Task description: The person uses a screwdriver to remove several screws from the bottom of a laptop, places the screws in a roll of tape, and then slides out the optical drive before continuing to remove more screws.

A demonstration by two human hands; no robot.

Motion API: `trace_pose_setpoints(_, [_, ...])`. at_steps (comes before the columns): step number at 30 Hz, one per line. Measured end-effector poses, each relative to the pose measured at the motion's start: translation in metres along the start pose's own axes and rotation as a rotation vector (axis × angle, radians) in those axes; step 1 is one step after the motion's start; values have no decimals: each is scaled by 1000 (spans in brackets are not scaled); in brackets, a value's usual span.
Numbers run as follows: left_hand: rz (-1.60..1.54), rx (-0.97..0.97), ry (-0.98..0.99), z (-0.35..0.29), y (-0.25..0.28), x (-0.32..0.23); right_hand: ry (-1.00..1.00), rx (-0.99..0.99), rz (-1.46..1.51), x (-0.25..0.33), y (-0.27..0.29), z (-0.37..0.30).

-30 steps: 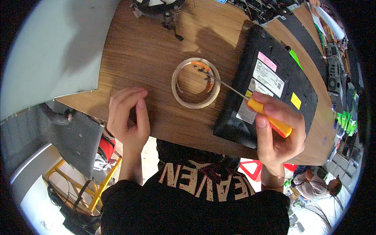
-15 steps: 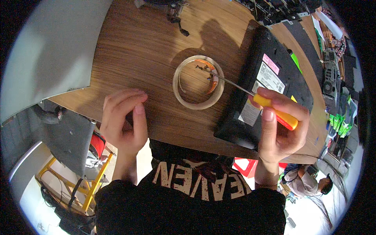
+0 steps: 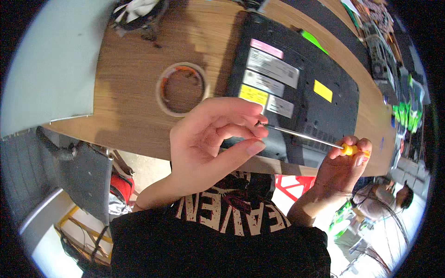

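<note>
My right hand (image 3: 343,162) grips the yellow handle of a screwdriver (image 3: 303,135), whose thin metal shaft points left. At its tip sits a small dark piece (image 3: 258,123) that looks like a screw. Around that tip curl the fingers of my left hand (image 3: 204,141), thumb and fingertips apart; I see no firm hold on the piece. Beneath both hands a black laptop (image 3: 303,69) lies bottom side up, with white, pink and yellow stickers. To its left a tape roll (image 3: 160,90) lies flat, small dark bits and an orange strip inside its ring.
A fan-like part (image 3: 139,11) with pale blades and a cable lies at the far left of the wooden table (image 3: 125,88). A pale panel (image 3: 51,69) stands along the left edge. Another person (image 3: 380,201) is at the lower right. Electronic parts line the right side.
My left hand has moved right to the screwdriver's tip. The right hand has drawn the screwdriver away from the tape roll. The view has shifted to the right.
</note>
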State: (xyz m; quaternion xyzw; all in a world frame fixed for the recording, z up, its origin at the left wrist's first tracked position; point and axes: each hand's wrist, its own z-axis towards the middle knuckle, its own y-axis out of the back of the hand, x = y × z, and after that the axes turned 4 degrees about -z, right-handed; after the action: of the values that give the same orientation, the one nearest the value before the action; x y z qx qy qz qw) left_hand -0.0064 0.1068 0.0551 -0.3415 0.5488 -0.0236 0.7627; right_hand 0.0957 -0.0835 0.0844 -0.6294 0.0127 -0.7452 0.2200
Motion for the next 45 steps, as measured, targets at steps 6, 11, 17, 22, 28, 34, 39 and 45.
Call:
trace_pose_setpoints(6, [-200,133,244,-4,-40,21,43,-140,101,10,46,-22])
trace_pose_setpoints(11, [-225,157,402,-4,-72,37,82,-303,-42,15,77,-35])
trace_pose_setpoints(17, [-316,150,524,-3,-96,64,242,-170,-22,20,111,-41])
trace_pose_setpoints(22, [-325,141,561,-1,-119,77,464,-87,46,13,133,-44])
trace_pose_setpoints(28, [-240,88,567,0,-128,95,680,-56,-93,9,148,-45])
trace_pose_setpoints(34, [-178,120,639,1,-138,106,622,-73,-23,4,171,-49])
trace_pose_setpoints(39, [-166,148,656,3,-142,112,507,-269,-3,-5,176,-62])
trace_pose_setpoints(45, [-72,237,730,13,-148,116,517,-260,37,-13,181,-48])
